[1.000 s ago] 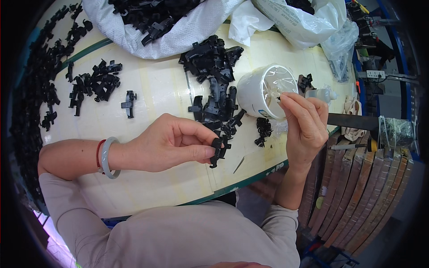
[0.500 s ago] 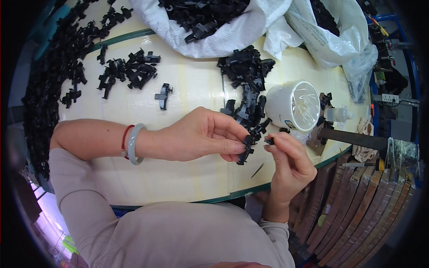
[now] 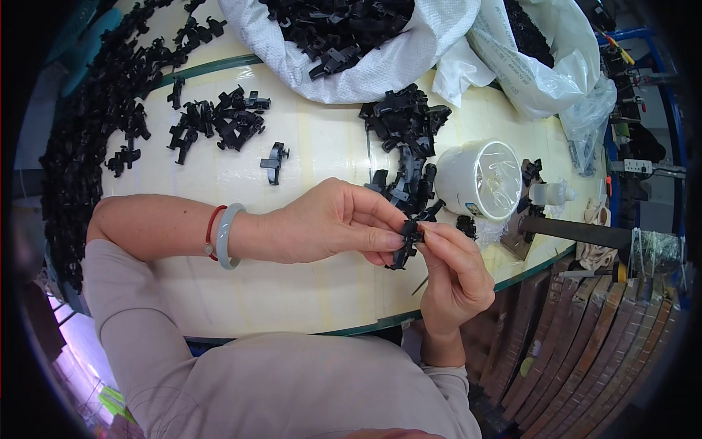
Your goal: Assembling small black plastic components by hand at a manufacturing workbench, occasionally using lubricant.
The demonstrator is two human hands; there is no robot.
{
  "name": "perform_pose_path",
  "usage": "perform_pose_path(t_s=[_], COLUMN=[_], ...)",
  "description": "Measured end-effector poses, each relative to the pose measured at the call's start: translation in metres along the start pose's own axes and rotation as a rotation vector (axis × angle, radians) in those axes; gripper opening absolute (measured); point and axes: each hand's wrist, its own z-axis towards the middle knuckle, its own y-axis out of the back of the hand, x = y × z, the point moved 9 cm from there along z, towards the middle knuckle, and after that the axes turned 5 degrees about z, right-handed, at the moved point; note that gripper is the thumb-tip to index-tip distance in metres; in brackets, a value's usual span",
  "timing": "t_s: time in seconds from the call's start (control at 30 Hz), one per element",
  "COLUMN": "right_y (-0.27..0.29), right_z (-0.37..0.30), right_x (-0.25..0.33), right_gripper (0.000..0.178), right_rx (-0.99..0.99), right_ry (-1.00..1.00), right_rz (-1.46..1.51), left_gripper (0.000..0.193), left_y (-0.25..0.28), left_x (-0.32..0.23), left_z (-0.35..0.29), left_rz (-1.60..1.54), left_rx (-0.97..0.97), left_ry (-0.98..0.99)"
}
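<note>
My left hand (image 3: 329, 223) pinches a black plastic clip-shaped part (image 3: 401, 255) between thumb and fingers, above the table near its front edge. From the right, my right hand (image 3: 457, 271) has its thumb and fingertips closed on a small black piece (image 3: 419, 232) that meets the side of that part. Fingertips partly hide where the two touch. Just beyond my hands lies a heap of similar black parts (image 3: 409, 121). One single black part (image 3: 275, 163) rests on the table farther left.
A white tub (image 3: 468, 179) with clear film stands right of the heap. A white woven sack (image 3: 307, 84) of black parts is at the back, a plastic bag (image 3: 537, 80) beside it. Many black parts (image 3: 73, 154) line the left edge. A dark metal bar (image 3: 578, 231) juts in from the right.
My right hand has moved left, bringing the small black piece against the part in my left hand. The left hand has stayed almost in place.
</note>
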Motion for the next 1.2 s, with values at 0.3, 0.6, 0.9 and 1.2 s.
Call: perform_pose_path(t_s=[0.3,0.6,0.9,1.2], right_y=[-0.004,0.0,0.058,0.021], right_z=[0.001,-0.005,-0.023,-0.017], right_x=[0.007,0.0,-0.029,-0.025], right_gripper=[0.025,0.031,0.024,0.026], right_rx=[0.068,0.06,-0.098,0.125], right_ry=[0.105,0.053,-0.147,-0.116], right_rz=[-0.095,-0.074,-0.397,-0.393], left_gripper=[0.025,0.02,0.019,0.027], left_y=[0.0,0.0,0.086,0.101], left_x=[0.001,-0.002,-0.048,-0.075], left_z=[-0.001,-0.006,-0.07,-0.111], left_rz=[-0.003,0.102,0.546,0.802], left_rx=[-0.003,-0.066,-0.722,-0.842], left_ry=[-0.009,0.002,0.071,0.046])
